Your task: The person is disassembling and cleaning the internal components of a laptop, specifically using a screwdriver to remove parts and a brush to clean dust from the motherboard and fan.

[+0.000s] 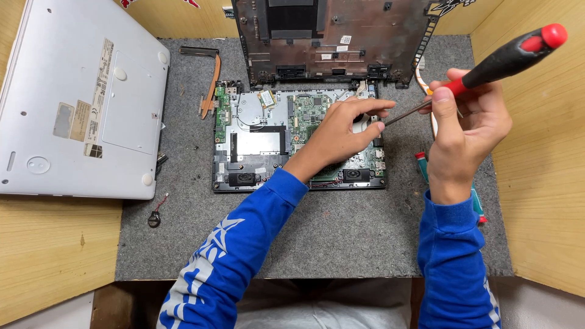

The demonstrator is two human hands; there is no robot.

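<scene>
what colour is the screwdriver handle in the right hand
Black with a red cap, on the screwdriver in the right hand; head view.

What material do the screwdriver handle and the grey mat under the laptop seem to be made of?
Screwdriver handle: probably hard plastic or rubber, matte black with a glossy red cap; the right hand grips it. Grey mat: looks like felt or similar fabric, with a fuzzy, speckled, dull surface.

L. hand [341,131] extended, fingers spread, palm down; r. hand [466,125] raised beside it, fingers curled in grip.
</scene>
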